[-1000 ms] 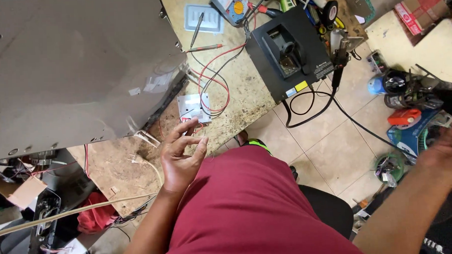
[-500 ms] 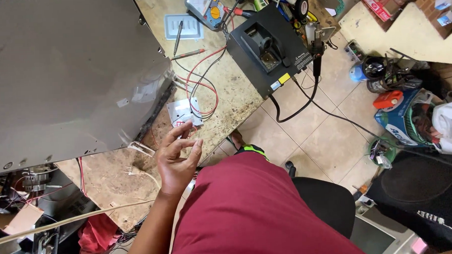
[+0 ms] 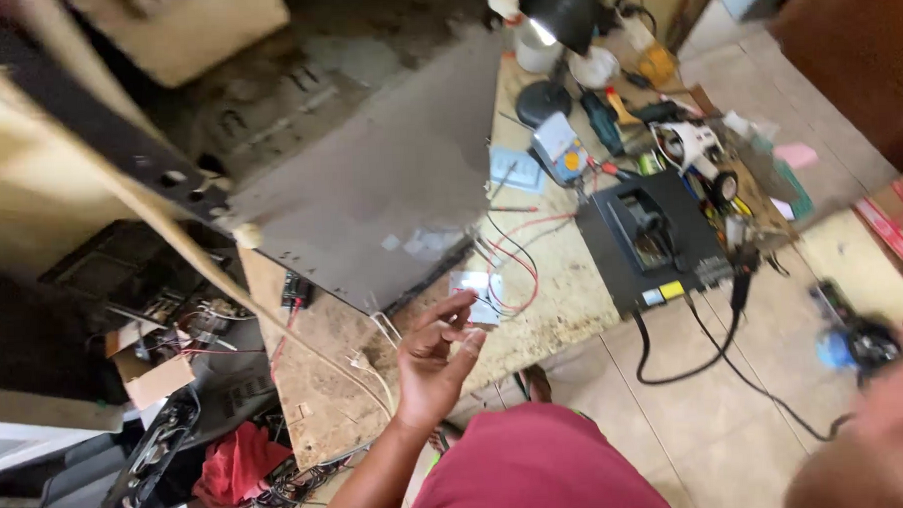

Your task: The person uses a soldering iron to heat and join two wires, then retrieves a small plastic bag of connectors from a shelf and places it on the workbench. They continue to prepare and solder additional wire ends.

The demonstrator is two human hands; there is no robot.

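Left hand [image 3: 430, 363] raised over surface [image 3: 563, 300], grip open, empty; small white module [image 3: 476, 295] just beyond fingertips, wires running away. Right hand [image 3: 893, 439] blurred, well apart, grip state indeterminable.

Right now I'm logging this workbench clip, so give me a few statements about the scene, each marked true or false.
1. The left hand is raised above the near edge of the workbench, fingers curled, holding nothing. True.
2. A large grey metal panel lies on the bench. True.
3. The right hand is sharp and grasps a screwdriver. False: it is a blur at the lower right corner, and no tool shows in it.
4. Red and black wires loop on the bench near the left hand. True.
5. The black box-shaped device sits on the floor. False: it sits on the bench, its cable hanging down.
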